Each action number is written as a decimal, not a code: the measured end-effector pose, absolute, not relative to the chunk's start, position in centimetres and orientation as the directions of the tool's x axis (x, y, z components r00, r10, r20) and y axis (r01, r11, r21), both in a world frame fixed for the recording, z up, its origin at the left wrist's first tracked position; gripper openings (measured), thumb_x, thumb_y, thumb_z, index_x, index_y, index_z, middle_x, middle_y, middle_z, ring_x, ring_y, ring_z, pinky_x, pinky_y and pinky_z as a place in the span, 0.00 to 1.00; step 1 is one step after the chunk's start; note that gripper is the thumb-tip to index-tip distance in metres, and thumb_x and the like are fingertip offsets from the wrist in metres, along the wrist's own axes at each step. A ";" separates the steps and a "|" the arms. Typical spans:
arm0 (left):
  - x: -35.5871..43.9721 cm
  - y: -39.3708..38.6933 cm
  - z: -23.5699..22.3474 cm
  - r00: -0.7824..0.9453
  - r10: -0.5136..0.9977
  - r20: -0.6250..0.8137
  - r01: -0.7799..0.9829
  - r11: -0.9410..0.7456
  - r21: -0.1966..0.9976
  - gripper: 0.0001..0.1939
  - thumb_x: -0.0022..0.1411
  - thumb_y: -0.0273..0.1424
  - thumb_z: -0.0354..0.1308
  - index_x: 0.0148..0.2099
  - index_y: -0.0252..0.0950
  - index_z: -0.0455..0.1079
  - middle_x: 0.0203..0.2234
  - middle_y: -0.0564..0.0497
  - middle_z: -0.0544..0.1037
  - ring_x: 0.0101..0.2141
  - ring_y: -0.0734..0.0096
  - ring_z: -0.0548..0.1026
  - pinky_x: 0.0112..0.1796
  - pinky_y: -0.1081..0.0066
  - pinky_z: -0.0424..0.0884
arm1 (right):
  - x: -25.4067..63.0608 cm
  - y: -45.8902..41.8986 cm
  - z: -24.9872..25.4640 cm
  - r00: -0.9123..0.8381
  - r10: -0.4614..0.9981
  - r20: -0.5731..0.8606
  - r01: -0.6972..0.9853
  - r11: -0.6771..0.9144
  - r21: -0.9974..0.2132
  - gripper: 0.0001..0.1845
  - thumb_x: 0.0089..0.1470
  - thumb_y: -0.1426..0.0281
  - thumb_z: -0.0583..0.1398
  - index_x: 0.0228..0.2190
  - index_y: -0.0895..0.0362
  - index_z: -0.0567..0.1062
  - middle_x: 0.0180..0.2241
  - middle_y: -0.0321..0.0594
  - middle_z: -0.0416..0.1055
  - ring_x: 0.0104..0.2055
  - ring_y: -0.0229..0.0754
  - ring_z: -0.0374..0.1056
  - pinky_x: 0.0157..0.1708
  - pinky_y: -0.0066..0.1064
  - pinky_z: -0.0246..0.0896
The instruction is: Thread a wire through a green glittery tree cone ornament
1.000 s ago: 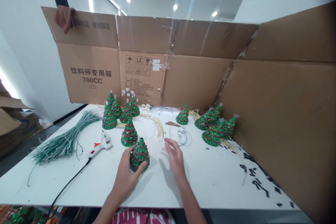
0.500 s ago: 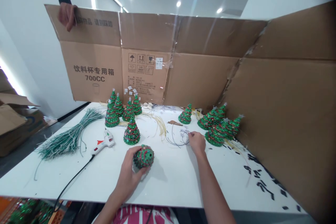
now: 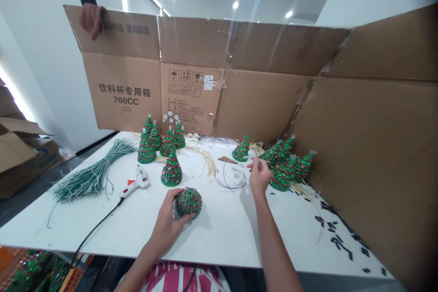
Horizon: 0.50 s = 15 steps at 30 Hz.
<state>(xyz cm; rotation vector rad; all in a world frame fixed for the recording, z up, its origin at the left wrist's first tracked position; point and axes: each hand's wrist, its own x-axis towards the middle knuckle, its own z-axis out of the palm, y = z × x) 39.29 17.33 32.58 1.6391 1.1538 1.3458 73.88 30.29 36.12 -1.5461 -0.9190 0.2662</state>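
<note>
Cups one green-and-red conical tree [image 3: 189,202] in left hand [image 3: 168,224], near one upright matching tree [image 3: 171,169]. Pinches right hand [image 3: 260,178] narrow; cannot tell on what.

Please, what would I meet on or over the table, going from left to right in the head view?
Green wire bundle, glue gun, green tree in the left hand, thin coiled wire, right hand, scattered black pieces.

Our tabletop tally
We count twelve green trees [image 3: 171,169] (four of them overlap at the right, mind you), one glue gun [image 3: 136,182] and one bundle of green stems [image 3: 94,171].
</note>
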 end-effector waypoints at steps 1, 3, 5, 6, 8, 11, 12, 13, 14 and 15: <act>39.3 17.4 32.5 0.056 0.939 0.338 0.202 -0.343 0.917 0.29 0.63 0.36 0.74 0.63 0.43 0.69 0.58 0.43 0.75 0.60 0.48 0.73 0.64 0.53 0.67 | 73.5 30.0 37.1 0.655 0.671 0.347 0.352 0.135 -0.926 0.17 0.71 0.58 0.64 0.51 0.58 0.78 0.48 0.43 0.79 0.44 0.44 0.78 0.45 0.41 0.78; 39.2 17.5 32.4 0.052 0.943 0.328 0.219 -0.331 0.918 0.29 0.63 0.37 0.74 0.63 0.43 0.68 0.58 0.44 0.76 0.60 0.49 0.74 0.63 0.54 0.68 | 72.4 29.4 39.5 0.630 0.685 0.366 0.257 0.261 -0.930 0.19 0.71 0.54 0.62 0.47 0.58 0.78 0.37 0.37 0.77 0.32 0.38 0.72 0.34 0.33 0.73; 39.2 17.6 32.3 0.049 0.947 0.318 0.242 -0.321 0.916 0.30 0.64 0.37 0.73 0.64 0.43 0.67 0.59 0.44 0.76 0.60 0.50 0.75 0.63 0.53 0.68 | 71.2 28.4 42.0 0.577 0.726 0.373 0.132 0.368 -0.921 0.24 0.71 0.48 0.58 0.46 0.57 0.78 0.27 0.31 0.69 0.22 0.34 0.59 0.25 0.29 0.58; 39.2 17.6 32.2 0.049 0.948 0.315 0.254 -0.316 0.914 0.30 0.65 0.38 0.72 0.65 0.43 0.66 0.59 0.44 0.76 0.60 0.50 0.75 0.63 0.53 0.69 | 70.5 27.8 43.3 0.538 0.758 0.369 0.060 0.402 -0.914 0.27 0.69 0.46 0.58 0.47 0.56 0.79 0.24 0.30 0.66 0.20 0.34 0.55 0.23 0.29 0.51; 39.2 17.6 32.1 0.048 0.949 0.311 0.280 -0.312 0.908 0.30 0.66 0.37 0.71 0.66 0.43 0.65 0.60 0.44 0.76 0.59 0.51 0.76 0.62 0.51 0.71 | 69.2 26.5 45.8 0.439 0.825 0.355 -0.081 0.430 -0.899 0.26 0.65 0.47 0.60 0.47 0.55 0.80 0.23 0.28 0.61 0.19 0.32 0.48 0.22 0.29 0.43; 39.2 17.5 31.9 0.053 0.944 0.326 0.325 -0.325 0.888 0.30 0.67 0.38 0.69 0.66 0.43 0.64 0.60 0.44 0.76 0.59 0.51 0.77 0.61 0.50 0.73 | 67.6 24.3 49.1 0.305 0.884 0.354 -0.245 0.432 -0.868 0.19 0.63 0.54 0.60 0.44 0.54 0.82 0.22 0.27 0.53 0.20 0.33 0.42 0.23 0.30 0.44; 39.2 17.4 32.0 0.058 0.939 0.339 0.341 -0.337 0.877 0.31 0.67 0.38 0.70 0.67 0.43 0.64 0.60 0.43 0.76 0.59 0.51 0.77 0.60 0.50 0.74 | 67.1 23.7 50.0 0.275 0.892 0.358 -0.286 0.431 -0.856 0.19 0.64 0.56 0.58 0.44 0.54 0.83 0.22 0.28 0.53 0.21 0.34 0.41 0.24 0.30 0.45; 39.1 17.3 32.2 0.059 0.932 0.357 0.360 -0.354 0.863 0.33 0.65 0.39 0.71 0.67 0.43 0.64 0.60 0.43 0.76 0.60 0.49 0.77 0.60 0.49 0.74 | 66.7 23.1 50.9 0.252 0.896 0.365 -0.320 0.433 -0.843 0.21 0.65 0.57 0.55 0.44 0.54 0.83 0.23 0.29 0.53 0.21 0.35 0.41 0.24 0.30 0.46; 38.9 17.3 32.6 0.053 0.923 0.382 0.380 -0.372 0.847 0.35 0.63 0.40 0.73 0.67 0.42 0.64 0.60 0.41 0.75 0.61 0.47 0.76 0.61 0.47 0.73 | 66.3 22.5 51.8 0.223 0.902 0.368 -0.365 0.428 -0.827 0.23 0.66 0.58 0.52 0.45 0.55 0.84 0.23 0.30 0.53 0.22 0.35 0.41 0.24 0.30 0.47; 38.6 17.2 33.2 0.036 0.910 0.412 0.402 -0.391 0.828 0.38 0.62 0.41 0.74 0.68 0.41 0.63 0.61 0.40 0.74 0.62 0.44 0.75 0.62 0.44 0.72 | 65.9 22.1 52.5 0.172 0.912 0.371 -0.460 0.408 -0.789 0.24 0.68 0.60 0.51 0.46 0.56 0.84 0.23 0.30 0.53 0.22 0.36 0.39 0.24 0.30 0.47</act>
